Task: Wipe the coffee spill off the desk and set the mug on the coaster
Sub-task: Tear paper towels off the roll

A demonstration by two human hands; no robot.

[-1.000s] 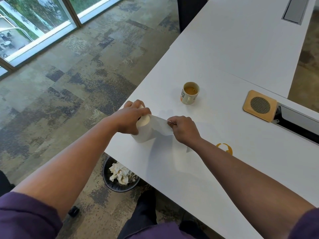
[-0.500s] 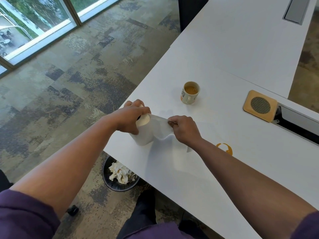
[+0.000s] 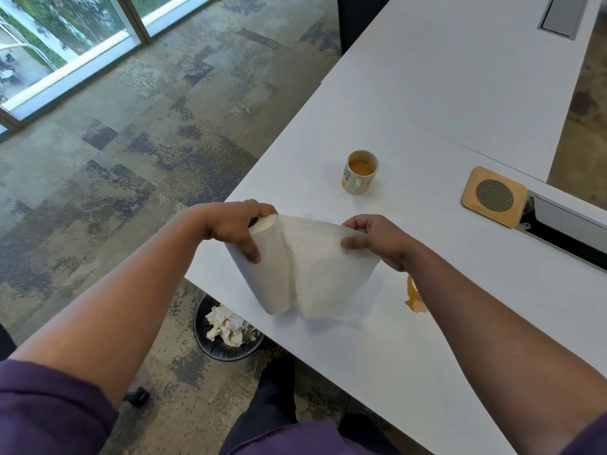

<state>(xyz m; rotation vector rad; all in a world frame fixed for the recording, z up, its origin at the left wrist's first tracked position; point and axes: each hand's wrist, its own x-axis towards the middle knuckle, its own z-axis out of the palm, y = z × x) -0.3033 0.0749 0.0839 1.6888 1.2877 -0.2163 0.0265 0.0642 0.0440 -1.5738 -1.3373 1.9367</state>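
- White desk (image 3: 443,93), plain, no grain.
- Cream mug (image 3: 359,172) with orange and dark lettering, tan coffee inside.
- Amber-brown coffee spill (image 3: 414,298) at the mug's five o'clock.
- Light wood coaster (image 3: 493,196) with a dark mesh disc, at the mug's three o'clock.
- White paper towel roll (image 3: 262,274), faintly quilted.
- Mottled olive-and-charcoal carpet (image 3: 131,159).
- Black wastebasket (image 3: 226,351) of cream-stained crumpled paper.
- Purple sleeves (image 3: 49,408).

This is an office. Long white benches (image 3: 460,93) butt end to end, each with a recessed metal cable hatch (image 3: 562,15) let into its top, and the floor is patchwork commercial carpet tile (image 3: 138,152) in greys and olive. Floor-to-ceiling glazing (image 3: 65,34) with pale frames runs along one side, and a small black wastebasket (image 3: 226,351) of crumpled paper stands under the bench edge.
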